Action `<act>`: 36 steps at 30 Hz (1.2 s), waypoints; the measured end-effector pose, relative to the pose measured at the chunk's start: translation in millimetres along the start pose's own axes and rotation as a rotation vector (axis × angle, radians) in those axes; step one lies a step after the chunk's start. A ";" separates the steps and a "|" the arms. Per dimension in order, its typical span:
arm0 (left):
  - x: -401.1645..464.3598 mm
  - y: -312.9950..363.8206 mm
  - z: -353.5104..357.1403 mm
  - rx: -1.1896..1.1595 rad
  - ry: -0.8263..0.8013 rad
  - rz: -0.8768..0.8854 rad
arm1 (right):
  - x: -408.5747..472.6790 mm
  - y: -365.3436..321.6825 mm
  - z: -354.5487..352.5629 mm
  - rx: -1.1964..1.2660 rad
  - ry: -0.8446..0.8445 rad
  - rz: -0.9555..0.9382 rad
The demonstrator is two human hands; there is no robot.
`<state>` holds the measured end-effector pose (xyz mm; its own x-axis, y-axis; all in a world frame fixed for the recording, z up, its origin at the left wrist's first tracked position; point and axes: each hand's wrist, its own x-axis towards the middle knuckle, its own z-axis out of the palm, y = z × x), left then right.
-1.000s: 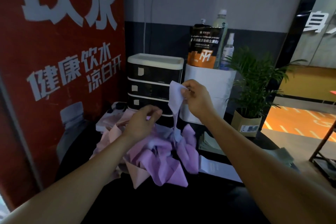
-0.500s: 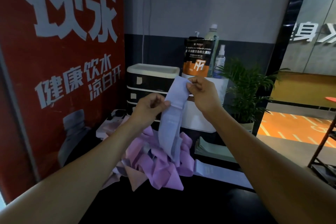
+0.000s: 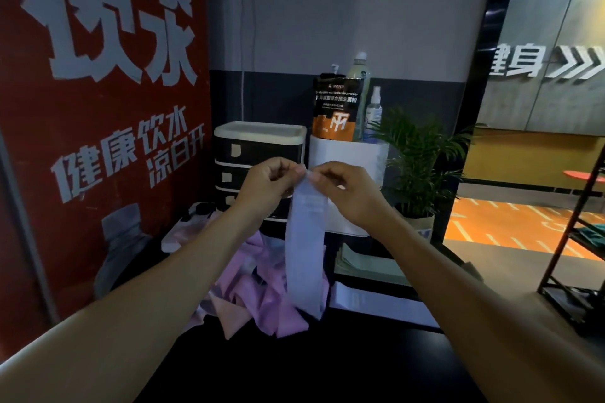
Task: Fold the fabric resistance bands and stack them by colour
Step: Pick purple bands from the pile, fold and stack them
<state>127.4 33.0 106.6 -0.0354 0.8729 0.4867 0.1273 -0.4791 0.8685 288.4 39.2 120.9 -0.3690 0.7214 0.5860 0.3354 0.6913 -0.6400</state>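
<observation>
Lilac band pinched at top edge by left hand & right hand; hangs limp, light, soft; best held at corners.

band pile partly behind forearm

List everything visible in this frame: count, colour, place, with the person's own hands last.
lavender band: one, pale lavender, hanging from both hands above the pile
band pile: several, pink and purple, loose on the black table
drawer unit: one, black and white, behind the pile
white box: one, right of the drawers
powder pouch: one, black and orange, on the box
bottles: at least two, clear, behind the pouch
potted plant: one, green, right
red poster: one, left
left hand: pinches the band's top edge
right hand: pinches the same edge
</observation>
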 end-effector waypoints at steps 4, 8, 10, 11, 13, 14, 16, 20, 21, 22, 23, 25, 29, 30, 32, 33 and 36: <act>0.1 2.4 12.8 0.070 0.014 0.059 | -4.8 8.1 -9.8 -0.097 0.078 0.009; 1.6 5.2 22.4 0.157 -0.085 0.038 | -8.3 9.9 -25.2 -0.090 0.110 0.045; -1.1 8.3 30.0 0.137 -0.184 0.034 | -9.4 7.1 -31.9 -0.038 0.135 0.063; -2.0 10.4 34.5 0.112 -0.206 0.041 | -10.2 5.0 -35.5 -0.001 0.148 0.076; -2.3 17.5 44.2 0.064 -0.214 0.056 | -12.3 2.0 -43.4 0.068 0.199 0.100; -0.5 20.3 48.5 0.039 -0.205 0.055 | -13.2 2.4 -47.4 0.094 0.226 0.107; 5.1 25.6 57.0 -0.011 -0.164 0.033 | -18.1 4.9 -54.3 0.107 0.239 0.121; 17.3 34.1 78.1 -0.204 -0.060 -0.019 | -37.4 25.7 -56.9 0.059 0.025 0.274; 20.1 34.6 83.2 -0.237 -0.033 -0.030 | -44.2 33.8 -55.8 0.027 -0.043 0.304; 22.2 34.5 87.5 -0.264 -0.007 -0.045 | -51.6 43.3 -55.1 -0.028 -0.102 0.321; 24.0 32.8 90.9 -0.286 0.020 -0.063 | -58.5 51.9 -55.7 -0.086 -0.144 0.345; 25.5 24.8 94.8 -0.302 0.074 -0.096 | -71.6 71.4 -62.1 -0.180 -0.173 0.395; 22.7 -6.1 93.1 -0.244 0.181 -0.167 | -101.5 110.4 -84.8 -0.309 -0.237 0.485; 20.7 -15.4 92.3 -0.242 0.191 -0.192 | -110.5 119.5 -89.7 -0.354 -0.241 0.502; 15.6 -33.4 92.3 -0.224 0.206 -0.234 | -128.8 136.4 -97.0 -0.422 -0.251 0.517; 12.0 -41.7 93.2 -0.209 0.219 -0.255 | -136.4 143.8 -100.7 -0.447 -0.259 0.514; -0.8 -65.9 96.9 -0.197 0.274 -0.334 | -154.0 158.0 -112.5 -0.500 -0.275 0.565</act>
<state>215.0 72.9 39.8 -0.3061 0.9381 0.1619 -0.1246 -0.2081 0.9701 495.7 41.7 -14.6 -0.2057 0.9771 0.0547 0.8597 0.2071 -0.4669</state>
